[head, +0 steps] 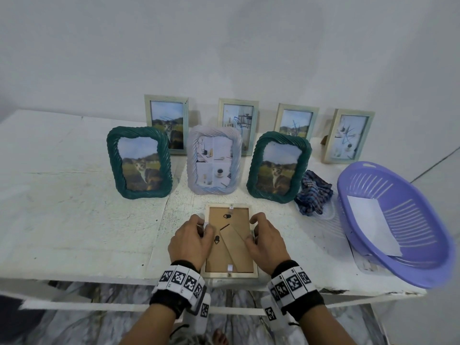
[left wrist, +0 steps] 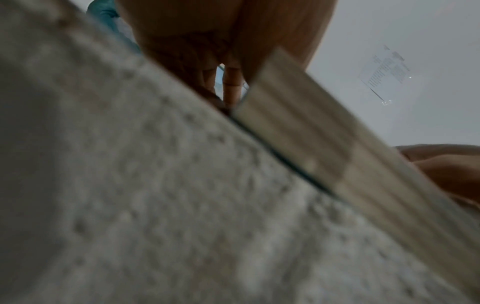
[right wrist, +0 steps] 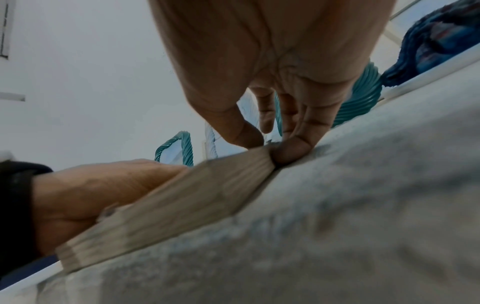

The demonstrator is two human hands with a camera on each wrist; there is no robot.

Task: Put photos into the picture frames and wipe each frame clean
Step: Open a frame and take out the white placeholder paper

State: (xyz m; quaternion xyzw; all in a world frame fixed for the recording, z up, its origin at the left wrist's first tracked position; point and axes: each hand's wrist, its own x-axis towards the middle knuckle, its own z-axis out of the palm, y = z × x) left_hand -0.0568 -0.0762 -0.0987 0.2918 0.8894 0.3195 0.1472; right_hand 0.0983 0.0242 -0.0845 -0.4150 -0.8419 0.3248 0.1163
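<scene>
A: Our right hand's fingertips were curled down, pinching the right edge of the pale wooden rectangular frame; our left hand had its fingers bent onto the left edge, at a small white tab.

B: So both of our hands were gripping it?

A: Yes, our right hand too. The frame lay face down on the rough white table near its front edge, brown backing board up, stand folded flat.

B: And beyond our hands?

A: 7 frames stood behind it, already holding photos: 3 twisted-rope frames in front, the nearest a lilac one, and 4 plain ones at the wall. A blue checked cloth sat to the right, beside a purple slotted plastic basket holding a white sheet.

B: What worried us?

A: We judged the frame sat close enough to the front edge that an uneven press could slide it off. A tab left unturned might also loosen the backing when we lifted it to wipe.
</scene>
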